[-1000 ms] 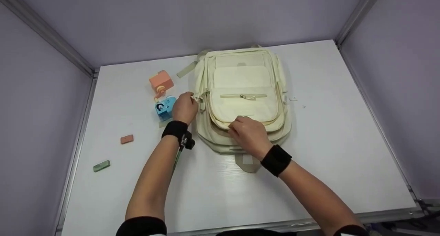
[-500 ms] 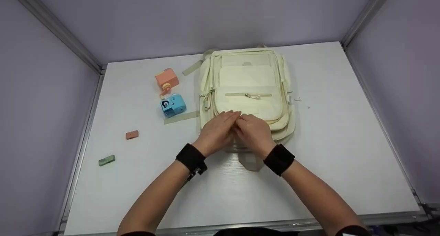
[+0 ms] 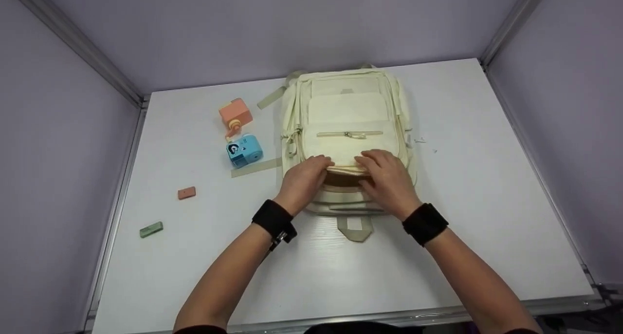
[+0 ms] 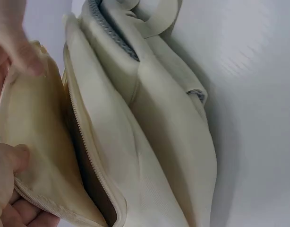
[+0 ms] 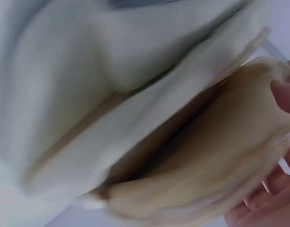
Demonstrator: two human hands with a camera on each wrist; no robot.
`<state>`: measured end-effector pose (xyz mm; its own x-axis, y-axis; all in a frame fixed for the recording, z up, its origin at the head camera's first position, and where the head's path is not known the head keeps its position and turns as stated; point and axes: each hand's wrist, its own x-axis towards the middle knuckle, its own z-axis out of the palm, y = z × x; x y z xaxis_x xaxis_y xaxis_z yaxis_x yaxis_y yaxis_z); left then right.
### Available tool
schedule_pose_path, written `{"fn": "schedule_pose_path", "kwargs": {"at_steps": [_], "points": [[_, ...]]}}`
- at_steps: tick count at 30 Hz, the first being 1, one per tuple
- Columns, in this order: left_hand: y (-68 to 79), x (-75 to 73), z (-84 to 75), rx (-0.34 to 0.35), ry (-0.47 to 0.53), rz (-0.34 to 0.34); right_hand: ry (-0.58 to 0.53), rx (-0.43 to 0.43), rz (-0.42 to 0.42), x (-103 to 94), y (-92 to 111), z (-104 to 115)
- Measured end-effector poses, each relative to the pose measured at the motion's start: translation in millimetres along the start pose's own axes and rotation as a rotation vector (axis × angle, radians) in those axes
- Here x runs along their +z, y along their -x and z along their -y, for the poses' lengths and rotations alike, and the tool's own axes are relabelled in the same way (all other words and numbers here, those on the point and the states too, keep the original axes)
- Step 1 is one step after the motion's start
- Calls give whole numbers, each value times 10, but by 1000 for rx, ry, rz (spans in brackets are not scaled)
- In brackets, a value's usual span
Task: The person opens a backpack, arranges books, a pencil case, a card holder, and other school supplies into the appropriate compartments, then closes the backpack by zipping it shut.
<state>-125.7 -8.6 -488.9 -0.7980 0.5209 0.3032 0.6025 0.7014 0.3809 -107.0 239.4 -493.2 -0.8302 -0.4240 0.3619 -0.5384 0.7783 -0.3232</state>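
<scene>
Head cam: cream backpack (image 3: 348, 105) flat on the white bench (image 3: 486, 227), mid-width, up against the far edge, webbing loop (image 3: 355, 235) pointing at the near edge. Left hand (image 3: 302, 182) grips the left part of the front pocket flap's edge; left wrist cam confirms, thumb on the tan lining (image 4: 41, 123), fingers behind. Right hand (image 3: 389, 184) is at the right part of the same edge, thumb by the opening, fingers over the top. I can't tell if it's pinching; right wrist feed is smeared.

Delta vs half a second back: hands were bunched together at the middle of that edge; right one has since gone right, and I now see a dark gap (image 3: 344, 179) between them. Loop was partly covered, now visible to me in full. A second back the left hand was over at the bag's left side.

Left of the bag, unmoved: orange box-shaped item (image 3: 237, 111) toward the far-left corner, blue panda-print item (image 3: 245, 150) just in front of it, red block (image 3: 187, 193) and green block (image 3: 151, 230) near the left edge.
</scene>
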Motion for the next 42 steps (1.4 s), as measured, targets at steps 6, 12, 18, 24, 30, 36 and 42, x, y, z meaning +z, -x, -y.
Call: {"fn": "schedule_pose_path", "kwargs": {"at_steps": [6, 12, 18, 24, 30, 36, 42], "points": [[-39, -93, 20, -56, 85, 18, -19, 72, -32, -77, 102, -570], [-88, -149, 27, -115, 140, 55, -90, 50, -8, -169, 65, -867], [-163, -225, 77, -187, 213, 50, -164, 26, 11, -225, 32, -876], [-237, -321, 164, -256, 269, -19, -184, 96, 2, -286, -6, -729], [-317, -396, 192, -291, 305, -87, -109, 174, -72, -349, -57, -566], [-380, -438, 206, -317, 311, -154, -39, 180, -186, -375, -149, -457], [-376, -478, 238, -247, 287, -210, -67, 244, -261, -421, -235, -405]]}}
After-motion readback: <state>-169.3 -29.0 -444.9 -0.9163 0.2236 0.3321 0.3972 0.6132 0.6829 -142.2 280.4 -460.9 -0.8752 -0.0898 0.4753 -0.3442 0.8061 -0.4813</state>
